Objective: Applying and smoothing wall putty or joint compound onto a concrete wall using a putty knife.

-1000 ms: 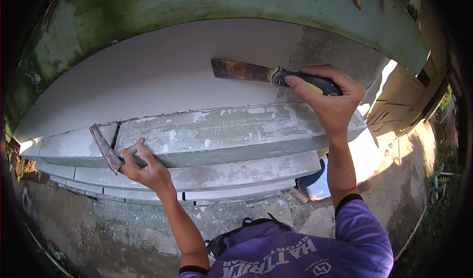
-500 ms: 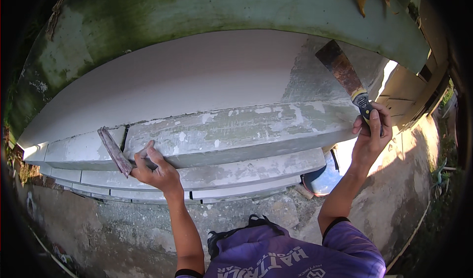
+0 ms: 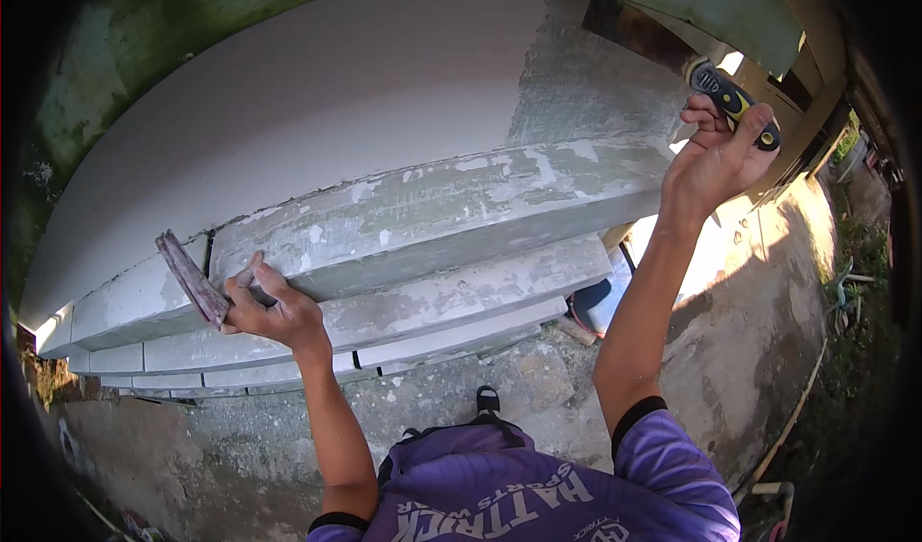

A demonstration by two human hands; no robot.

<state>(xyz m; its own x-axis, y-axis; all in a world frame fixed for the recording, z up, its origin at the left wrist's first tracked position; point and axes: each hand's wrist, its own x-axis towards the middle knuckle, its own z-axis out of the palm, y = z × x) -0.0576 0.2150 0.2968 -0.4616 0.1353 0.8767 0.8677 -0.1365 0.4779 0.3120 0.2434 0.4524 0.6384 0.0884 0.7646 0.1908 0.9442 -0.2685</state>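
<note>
At the left front of the ledge (image 3: 384,211), the half-curled left hand (image 3: 274,313) pinches a purplish strip (image 3: 192,278). Beyond the ledge's right end, the right hand (image 3: 720,163) closes on the scraper (image 3: 715,83); a shallow blade (image 3: 634,29) angle should avoid gouges.

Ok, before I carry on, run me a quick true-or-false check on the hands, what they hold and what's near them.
1. The right hand holds a scraper. True.
2. The scraper is bright silver all over. False: its blade is dark brown, its handle black and yellow.
3. The left hand holds a grey-purple strip. True.
4. The left hand is higher in the picture than the right. False: the right hand is higher.
5. The ledge by the left hand is patchy, not one even colour. True.
</note>
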